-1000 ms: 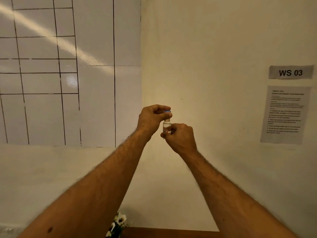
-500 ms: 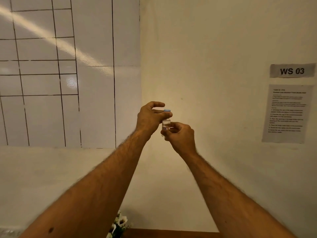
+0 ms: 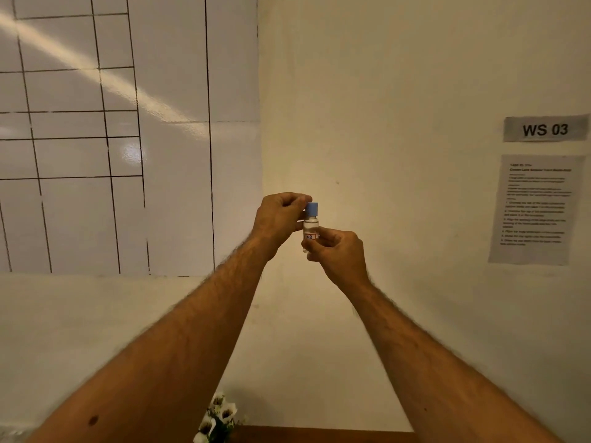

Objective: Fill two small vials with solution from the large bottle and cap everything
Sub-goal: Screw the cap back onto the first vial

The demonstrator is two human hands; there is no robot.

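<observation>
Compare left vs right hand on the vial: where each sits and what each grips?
The left hand sits higher, its fingers curled round the blue cap; the right hand sits lower, its grip pinching the glass body of the vial near the label. The left hand comes in from the vial's left, the right from below and to its right. Both hold the same upright vial, raised before the wall.

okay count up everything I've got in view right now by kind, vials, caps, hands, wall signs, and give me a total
Vials: 1, vial
Blue caps: 1, cap
Hands: 2, left hand, right hand
Wall signs: 2, WS 03 label, instruction sheet
Flower bunches: 1, flowers
Total: 7
</observation>
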